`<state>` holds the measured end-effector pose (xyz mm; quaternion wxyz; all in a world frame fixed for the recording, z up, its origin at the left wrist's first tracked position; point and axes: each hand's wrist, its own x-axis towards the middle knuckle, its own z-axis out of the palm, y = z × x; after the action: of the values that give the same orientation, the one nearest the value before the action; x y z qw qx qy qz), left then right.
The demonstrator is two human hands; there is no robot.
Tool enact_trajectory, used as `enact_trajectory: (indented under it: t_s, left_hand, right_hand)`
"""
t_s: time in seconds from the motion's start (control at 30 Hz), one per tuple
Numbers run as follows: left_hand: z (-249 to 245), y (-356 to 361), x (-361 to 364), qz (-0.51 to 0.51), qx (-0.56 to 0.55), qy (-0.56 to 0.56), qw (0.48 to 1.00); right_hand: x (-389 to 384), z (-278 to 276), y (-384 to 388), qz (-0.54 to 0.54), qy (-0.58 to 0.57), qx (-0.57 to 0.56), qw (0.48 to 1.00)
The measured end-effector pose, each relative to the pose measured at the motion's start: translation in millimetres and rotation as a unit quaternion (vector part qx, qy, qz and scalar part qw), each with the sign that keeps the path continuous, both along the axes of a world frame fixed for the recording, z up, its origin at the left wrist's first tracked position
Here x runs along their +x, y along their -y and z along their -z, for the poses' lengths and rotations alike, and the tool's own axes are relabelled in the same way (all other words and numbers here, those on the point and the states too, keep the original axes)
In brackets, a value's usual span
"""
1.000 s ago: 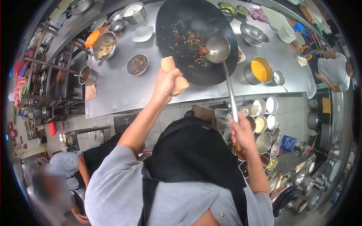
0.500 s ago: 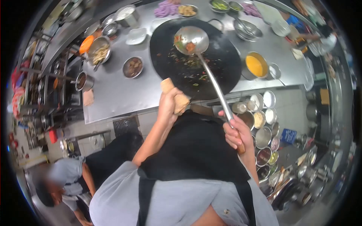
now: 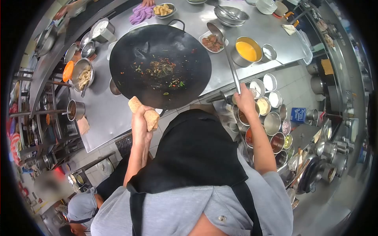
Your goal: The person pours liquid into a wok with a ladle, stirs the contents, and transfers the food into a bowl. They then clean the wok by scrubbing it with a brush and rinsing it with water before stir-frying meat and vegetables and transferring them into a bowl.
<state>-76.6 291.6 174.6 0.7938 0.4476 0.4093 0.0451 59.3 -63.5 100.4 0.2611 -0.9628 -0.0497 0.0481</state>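
My left hand (image 3: 139,120) is closed around a folded tan cloth (image 3: 151,119) at the near rim of a large black wok (image 3: 128,45). Bits of chopped red and green seasoning and oil (image 3: 157,69) lie inside the wok. My right hand (image 3: 246,99) grips a long-handled ladle (image 3: 231,66) by its handle end. The bowl of that ladle rests over the edge of a white dish (image 3: 202,39), right of the wok. Reddish-brown chunks of food (image 3: 213,43) fill the dish.
A pot of yellow liquid (image 3: 248,50) stands right of the dish. Several seasoning tins (image 3: 272,122) crowd the lower right. Metal bowls (image 3: 231,16) sit at the back; a bowl of pale pieces (image 3: 82,74) is at left. Another person (image 3: 82,204) is at lower left.
The ladle has moved from over the wok to the dish on its right. The wok, with my left hand and cloth, appears further left. The food from the ladle is no longer over the wok.
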Motion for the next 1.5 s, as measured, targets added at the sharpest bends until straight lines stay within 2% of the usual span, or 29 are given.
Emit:
enact_trajectory:
  t_s: [0.03,0.1,0.23,0.27,0.3,0.33,0.37,0.43,0.5,0.57,0.63,0.77,0.83,0.9,0.93,0.97,1.0,1.1,1.17,1.23,1.27,1.3,1.4,1.43,1.5]
  left_hand:
    - [2.4,-5.4,3.9,0.002,-0.006,0.013,1.0]
    - [7.0,-14.4,13.4,0.012,-0.003,0.01,1.0]
    - [13.5,-31.5,32.0,0.053,0.013,0.01,0.998]
    - [10.4,-33.2,37.1,0.062,0.012,0.01,0.998]
    - [8.7,-35.2,41.3,0.076,0.012,0.011,0.997]
    - [8.1,-37.2,44.9,0.099,0.007,0.01,0.995]
    - [7.8,-38.2,45.2,0.112,0.009,0.021,0.993]
    - [3.3,-46.7,36.3,0.179,0.022,0.017,0.984]
    - [-4.6,-50.2,25.8,0.21,0.026,0.031,0.977]
    - [-25.6,-44.0,23.1,0.289,0.047,0.034,0.956]
    - [-50.9,-20.2,24.6,0.334,0.047,0.039,0.941]
    - [-111.8,24.2,-12.8,0.472,0.043,0.116,0.873]
    - [-150.3,47.1,-48.0,0.52,0.052,0.149,0.84]
    - [-180.1,77.2,-52.4,0.606,0.032,0.15,0.781]
    - [-183.0,92.6,-58.7,0.616,0.03,0.157,0.771]
    - [-212.4,119.9,-84.6,0.657,0.05,0.16,0.735]
    - [-212.6,152.1,-83.4,0.698,0.042,0.146,0.7]
    - [-185.3,255.8,-111.3,0.792,0.006,0.105,0.602]
    - [-172.4,311.7,-146.8,0.861,-0.005,0.057,0.506]
    - [-147.4,363.0,-200.2,0.902,-0.068,0.03,0.426]
    - [-137.1,388.2,-232.0,0.913,-0.044,0.001,0.407]
    - [-127.3,410.4,-265.2,0.921,-0.021,-0.026,0.389]
    - [-103.2,459.7,-355.9,0.934,-0.065,-0.081,0.341]
    - [-94.1,473.2,-382.0,0.938,-0.085,-0.098,0.323]
    - [-51.7,502.7,-426.6,0.943,-0.12,-0.137,0.277]
  right_hand:
    - [0.8,-6.9,-0.5,0.003,0.0,-0.004,1.0]
    - [-0.4,-19.4,1.5,0.029,-0.075,0.058,0.995]
    - [-12.1,-32.6,-5.7,0.042,-0.032,0.015,0.999]
    - [-11.6,-20.9,2.7,-0.007,0.029,0.02,0.999]
    - [-19.5,-29.2,-1.8,0.009,0.032,0.017,0.999]
    - [-28.9,-37.0,-9.7,0.062,-0.088,0.185,0.977]
    - [-41.5,-43.7,-18.8,0.116,-0.192,0.351,0.909]
    - [-85.0,-48.7,-35.1,0.122,-0.216,0.47,0.847]
    - [-141.8,-48.2,-57.0,0.12,-0.231,0.636,0.727]
    - [-203.6,-66.8,-80.9,0.108,-0.206,0.742,0.629]
    - [-252.9,-76.6,-74.7,0.102,-0.207,0.802,0.551]
    - [-364.2,-101.8,-80.1,0.114,-0.105,0.825,0.544]
    - [-428.2,-128.0,-94.7,0.141,-0.046,0.811,0.566]
    - [-457.2,-148.1,-117.9,0.184,0.028,0.807,0.561]
    - [-476.1,-153.8,-128.3,0.214,0.082,0.799,0.557]
    - [-496.4,-161.6,-133.7,0.243,0.131,0.791,0.547]
    - [-504.5,-161.8,-134.8,0.266,0.167,0.782,0.538]
    - [-541.6,-160.2,-136.1,0.341,0.265,0.766,0.476]
    - [-558.9,-153.4,-138.8,0.374,0.292,0.741,0.476]
    - [-582.2,-154.7,-137.2,0.427,0.338,0.746,0.382]
    - [-593.0,-139.7,-131.4,0.424,0.4,0.719,0.379]
    - [-605.4,-139.6,-125.2,0.424,0.404,0.718,0.376]
    - [-643.5,-150.8,-107.6,0.492,0.489,0.66,0.288]
    - [-656.0,-156.4,-99.2,0.49,0.509,0.654,0.269]
    - [-681.5,-176.8,-73.9,0.578,0.493,0.599,0.253]
